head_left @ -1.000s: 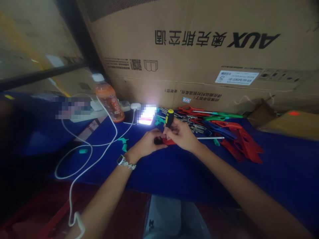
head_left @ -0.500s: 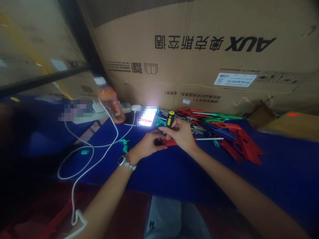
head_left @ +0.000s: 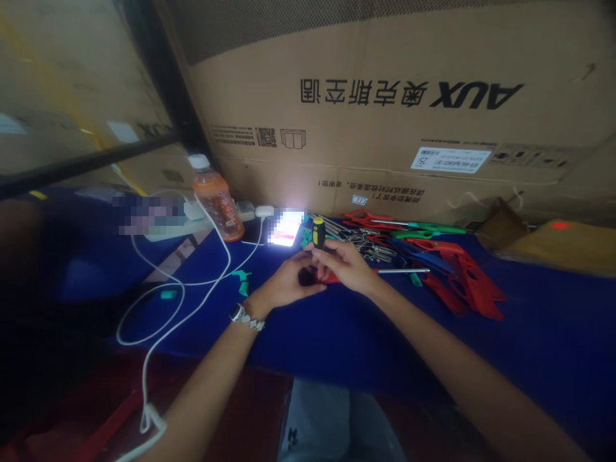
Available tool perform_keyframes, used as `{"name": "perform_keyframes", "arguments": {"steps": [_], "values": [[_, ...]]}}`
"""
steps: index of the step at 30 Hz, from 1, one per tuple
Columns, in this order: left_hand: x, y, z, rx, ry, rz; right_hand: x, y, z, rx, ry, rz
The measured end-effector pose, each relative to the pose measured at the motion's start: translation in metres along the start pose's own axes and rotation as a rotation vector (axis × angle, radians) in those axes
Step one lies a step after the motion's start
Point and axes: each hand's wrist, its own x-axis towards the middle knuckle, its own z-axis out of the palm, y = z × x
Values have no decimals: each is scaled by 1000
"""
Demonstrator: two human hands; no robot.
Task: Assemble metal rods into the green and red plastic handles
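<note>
My left hand (head_left: 289,282) is closed around a red long-necked lighter (head_left: 331,276), whose metal tube points to the right past my other wrist. Above it, my right hand (head_left: 350,266) grips a screwdriver (head_left: 318,233) by its short black-and-yellow handle, held upright; its tip is hidden by my fingers. Just behind my right hand lies a heap of small metal parts (head_left: 380,247). Red casing pieces (head_left: 474,276), a blue casing piece (head_left: 430,255) and a green lighter (head_left: 428,228) are spread to the right of it.
A lit phone (head_left: 291,234) lies behind my hands. Left of it stand an orange drink bottle (head_left: 219,202) and a power strip (head_left: 168,230), with a white cable (head_left: 202,305) looping over the blue table (head_left: 346,340). Teal pieces (head_left: 242,283) lie nearby. A large cardboard box (head_left: 269,70) walls the back.
The screwdriver has moved slightly left and stands more upright in my right hand. My left hand still holds the lighter in much the same place. The whole view has shifted a little.
</note>
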Motion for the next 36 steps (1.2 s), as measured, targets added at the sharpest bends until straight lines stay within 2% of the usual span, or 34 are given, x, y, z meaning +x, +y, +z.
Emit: {"name": "perform_keyframes", "arguments": {"steps": [2,5,8,12,15,17,21,23,25,28,30,31,33,36], "values": [[0,2,1,-7,25,11,-1,1,-3,-34,29,-45],[1,3,2,-5,-1,13,-2,-2,-8,-97,64,-94],[2,1,3,-1,-9,25,-1,-6,-5,-73,88,-65],[2,1,5,-29,-23,23,8,-8,12,-83,280,-4],[2,1,5,-49,-18,-1,12,-6,20,-55,407,-67],[1,1,6,-59,-7,-9,11,-7,19,-40,382,-121],[1,0,5,-44,-14,-29,2,-13,4,-131,64,-122],[1,1,5,-31,-17,-27,0,-15,0,-142,4,-130],[1,2,5,-27,-6,-35,0,-13,2,-97,79,-156],[1,2,6,-18,1,-70,6,-5,13,-43,342,-167],[0,0,6,-12,-4,-80,10,0,19,-23,471,-123],[0,0,7,-9,-4,-78,11,2,20,-4,491,-96],[0,-2,7,-1,2,-68,12,2,18,43,454,-57],[0,-2,6,8,-1,-61,11,0,3,59,276,-63]]}}
